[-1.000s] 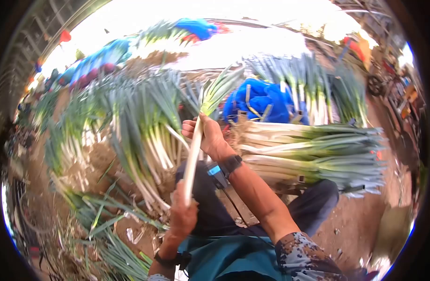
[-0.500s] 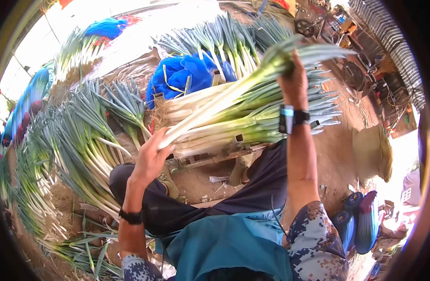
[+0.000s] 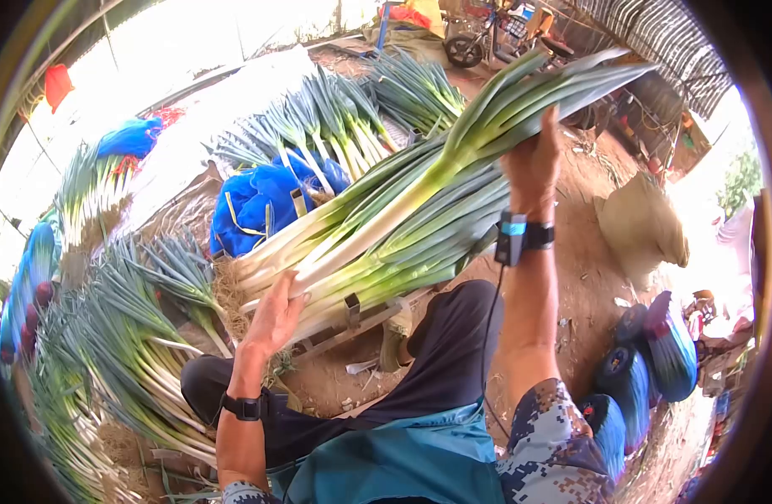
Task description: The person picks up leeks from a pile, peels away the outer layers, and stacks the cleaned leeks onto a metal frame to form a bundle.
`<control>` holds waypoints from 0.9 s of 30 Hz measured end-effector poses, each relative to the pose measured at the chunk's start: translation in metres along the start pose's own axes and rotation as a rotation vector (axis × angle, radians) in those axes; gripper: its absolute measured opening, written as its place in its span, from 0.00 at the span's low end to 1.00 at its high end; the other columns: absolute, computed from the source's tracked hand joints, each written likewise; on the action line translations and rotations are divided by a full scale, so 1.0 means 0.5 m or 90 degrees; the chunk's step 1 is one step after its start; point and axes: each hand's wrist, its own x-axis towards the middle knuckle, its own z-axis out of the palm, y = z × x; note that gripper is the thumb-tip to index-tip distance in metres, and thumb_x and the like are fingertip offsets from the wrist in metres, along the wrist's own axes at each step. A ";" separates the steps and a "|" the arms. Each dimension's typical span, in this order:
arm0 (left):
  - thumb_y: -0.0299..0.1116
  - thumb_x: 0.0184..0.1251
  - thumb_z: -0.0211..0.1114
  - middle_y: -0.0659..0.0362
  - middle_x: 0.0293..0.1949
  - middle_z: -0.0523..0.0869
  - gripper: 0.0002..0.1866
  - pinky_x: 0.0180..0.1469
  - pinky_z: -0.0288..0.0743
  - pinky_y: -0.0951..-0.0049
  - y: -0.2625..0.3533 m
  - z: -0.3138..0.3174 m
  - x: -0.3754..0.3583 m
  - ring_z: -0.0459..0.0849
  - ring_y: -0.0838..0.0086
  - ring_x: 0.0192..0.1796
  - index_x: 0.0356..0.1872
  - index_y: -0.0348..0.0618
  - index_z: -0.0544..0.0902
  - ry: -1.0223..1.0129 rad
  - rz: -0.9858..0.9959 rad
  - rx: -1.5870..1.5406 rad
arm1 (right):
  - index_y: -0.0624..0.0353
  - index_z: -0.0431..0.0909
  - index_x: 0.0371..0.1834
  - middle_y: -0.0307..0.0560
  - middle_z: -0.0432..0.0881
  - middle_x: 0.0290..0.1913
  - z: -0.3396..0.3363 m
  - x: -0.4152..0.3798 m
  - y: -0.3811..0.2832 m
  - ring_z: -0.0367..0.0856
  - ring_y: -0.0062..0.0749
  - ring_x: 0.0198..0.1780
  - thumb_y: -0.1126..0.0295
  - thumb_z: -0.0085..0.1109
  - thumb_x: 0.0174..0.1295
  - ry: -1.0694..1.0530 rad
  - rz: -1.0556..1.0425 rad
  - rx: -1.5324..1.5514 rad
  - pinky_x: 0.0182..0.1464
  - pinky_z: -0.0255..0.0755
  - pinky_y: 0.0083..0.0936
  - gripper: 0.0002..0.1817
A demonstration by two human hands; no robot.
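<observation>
A thick leek (image 3: pixel 365 231) lies slantwise above a pile of leeks (image 3: pixel 386 277), its white end low on the left and its green leaves high on the right. My left hand (image 3: pixel 272 319) is at the white end, its fingers closed against the stalk. Around the leafy part, my right hand (image 3: pixel 533 164) is closed with the thumb up; its fingers are partly hidden behind the leaves. The pile rests on a low rack with short metal uprights (image 3: pixel 352 309), its roots towards the left.
Blue netting (image 3: pixel 272 202) lies beyond the pile. More leeks (image 3: pixel 142 328) spread along the left, and another row (image 3: pixel 327 118) stands at the back. Blue net rolls (image 3: pixel 625 386) and a tan sack (image 3: pixel 642 223) stand on the right. A parked bike (image 3: pixel 478 42) is far back.
The view has swung to the right. The held leek has come lower over the pile, and my left hand's fingers look straighter at its white end. My right hand still holds the leaves.
</observation>
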 end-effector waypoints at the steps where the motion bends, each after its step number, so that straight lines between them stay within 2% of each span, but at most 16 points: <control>1: 0.31 0.74 0.63 0.38 0.50 0.83 0.21 0.58 0.74 0.56 0.035 -0.008 0.006 0.83 0.47 0.53 0.62 0.37 0.70 0.003 -0.013 -0.027 | 0.62 0.68 0.72 0.51 0.78 0.66 0.001 0.032 -0.028 0.77 0.43 0.66 0.57 0.62 0.73 -0.023 -0.040 -0.019 0.72 0.70 0.43 0.29; 2: 0.32 0.75 0.63 0.39 0.49 0.83 0.19 0.57 0.74 0.58 0.056 -0.014 0.013 0.83 0.51 0.51 0.62 0.38 0.71 0.009 -0.011 -0.029 | 0.62 0.69 0.70 0.51 0.80 0.64 0.014 0.051 -0.056 0.79 0.42 0.64 0.58 0.61 0.74 -0.047 -0.053 -0.003 0.70 0.72 0.41 0.28; 3: 0.32 0.74 0.63 0.39 0.49 0.83 0.20 0.56 0.74 0.58 0.025 -0.005 0.026 0.83 0.50 0.51 0.62 0.39 0.72 0.034 0.005 -0.050 | 0.63 0.71 0.68 0.51 0.81 0.62 0.034 0.063 -0.081 0.80 0.42 0.62 0.60 0.61 0.74 -0.085 -0.057 -0.009 0.69 0.72 0.41 0.25; 5: 0.32 0.73 0.64 0.38 0.50 0.83 0.21 0.56 0.74 0.57 -0.024 0.003 0.037 0.83 0.48 0.51 0.63 0.39 0.72 0.019 0.011 -0.035 | 0.62 0.72 0.67 0.51 0.82 0.61 0.009 0.066 -0.119 0.80 0.42 0.62 0.63 0.60 0.75 -0.038 0.015 0.018 0.70 0.72 0.40 0.23; 8: 0.34 0.70 0.65 0.37 0.51 0.84 0.24 0.57 0.74 0.54 -0.068 -0.010 0.010 0.82 0.43 0.54 0.64 0.40 0.72 -0.023 -0.015 0.097 | 0.62 0.74 0.65 0.51 0.83 0.59 -0.043 -0.001 -0.077 0.81 0.41 0.61 0.65 0.62 0.74 0.066 0.001 -0.138 0.70 0.73 0.40 0.21; 9: 0.35 0.70 0.65 0.36 0.51 0.84 0.25 0.57 0.74 0.53 -0.091 -0.012 -0.009 0.82 0.41 0.55 0.65 0.40 0.72 -0.025 -0.028 0.147 | 0.62 0.75 0.64 0.51 0.84 0.58 -0.079 -0.034 -0.044 0.83 0.42 0.59 0.64 0.63 0.72 0.134 0.075 -0.155 0.69 0.74 0.41 0.21; 10: 0.37 0.69 0.65 0.35 0.52 0.84 0.24 0.58 0.73 0.49 -0.078 -0.020 -0.023 0.81 0.40 0.58 0.62 0.40 0.73 -0.069 -0.074 0.156 | 0.63 0.73 0.65 0.53 0.83 0.57 -0.187 -0.060 0.000 0.85 0.41 0.56 0.63 0.65 0.71 0.190 0.194 -0.190 0.64 0.79 0.41 0.24; 12: 0.37 0.68 0.64 0.35 0.53 0.84 0.22 0.59 0.73 0.48 -0.147 -0.009 -0.040 0.80 0.39 0.59 0.60 0.40 0.73 -0.158 -0.167 0.220 | 0.68 0.74 0.61 0.57 0.82 0.52 -0.270 -0.156 0.064 0.87 0.46 0.43 0.59 0.69 0.68 0.265 0.407 -0.230 0.42 0.87 0.49 0.27; 13: 0.37 0.68 0.64 0.35 0.53 0.84 0.22 0.59 0.73 0.47 -0.186 -0.002 -0.046 0.79 0.39 0.60 0.59 0.40 0.74 -0.200 -0.214 0.252 | 0.69 0.74 0.59 0.57 0.81 0.53 -0.350 -0.191 0.098 0.86 0.48 0.39 0.58 0.66 0.70 0.307 0.483 -0.305 0.39 0.86 0.54 0.26; 14: 0.35 0.68 0.63 0.36 0.53 0.84 0.20 0.60 0.73 0.48 -0.215 0.006 -0.057 0.79 0.39 0.61 0.58 0.40 0.74 -0.200 -0.184 0.268 | 0.67 0.78 0.55 0.56 0.83 0.51 -0.333 -0.228 0.087 0.87 0.45 0.41 0.60 0.67 0.69 0.275 0.556 -0.452 0.43 0.85 0.48 0.22; 17: 0.34 0.68 0.62 0.39 0.54 0.84 0.20 0.62 0.72 0.44 -0.246 0.021 -0.061 0.79 0.41 0.62 0.59 0.40 0.74 -0.235 -0.180 0.297 | 0.64 0.83 0.50 0.56 0.86 0.49 -0.313 -0.239 0.056 0.87 0.40 0.44 0.61 0.70 0.65 -0.141 0.599 -1.025 0.47 0.83 0.40 0.18; 19: 0.33 0.67 0.61 0.42 0.58 0.83 0.20 0.63 0.70 0.38 -0.249 0.021 -0.067 0.80 0.45 0.64 0.59 0.41 0.75 -0.234 -0.169 0.321 | 0.62 0.86 0.47 0.56 0.87 0.45 -0.292 -0.257 0.047 0.87 0.36 0.45 0.65 0.72 0.61 -0.131 0.227 -1.013 0.50 0.81 0.33 0.15; 21: 0.33 0.67 0.61 0.44 0.60 0.83 0.21 0.64 0.67 0.34 -0.300 0.031 -0.080 0.80 0.47 0.65 0.60 0.42 0.75 -0.206 -0.149 0.311 | 0.60 0.85 0.53 0.56 0.86 0.51 -0.269 -0.237 0.050 0.85 0.42 0.53 0.70 0.73 0.58 -0.221 0.061 -0.971 0.59 0.77 0.35 0.18; 23: 0.35 0.64 0.63 0.42 0.53 0.86 0.20 0.59 0.75 0.49 -0.301 0.023 -0.076 0.83 0.45 0.58 0.57 0.40 0.77 -0.212 -0.121 0.325 | 0.58 0.83 0.57 0.56 0.82 0.58 -0.203 -0.202 0.054 0.78 0.48 0.64 0.76 0.74 0.52 -0.512 -0.053 -1.101 0.67 0.72 0.38 0.25; 26: 0.35 0.63 0.64 0.44 0.49 0.88 0.16 0.60 0.73 0.50 -0.274 -0.005 -0.075 0.84 0.47 0.57 0.50 0.40 0.81 -0.273 -0.150 0.346 | 0.55 0.80 0.61 0.55 0.77 0.64 -0.188 -0.208 0.092 0.70 0.53 0.69 0.77 0.75 0.46 -0.692 -0.016 -1.181 0.71 0.67 0.43 0.33; 27: 0.35 0.63 0.64 0.44 0.48 0.88 0.15 0.61 0.73 0.50 -0.270 -0.012 -0.076 0.84 0.48 0.57 0.48 0.40 0.82 -0.289 -0.159 0.356 | 0.55 0.80 0.62 0.55 0.77 0.64 -0.197 -0.210 0.105 0.70 0.53 0.69 0.77 0.75 0.45 -0.710 -0.006 -1.182 0.72 0.66 0.44 0.34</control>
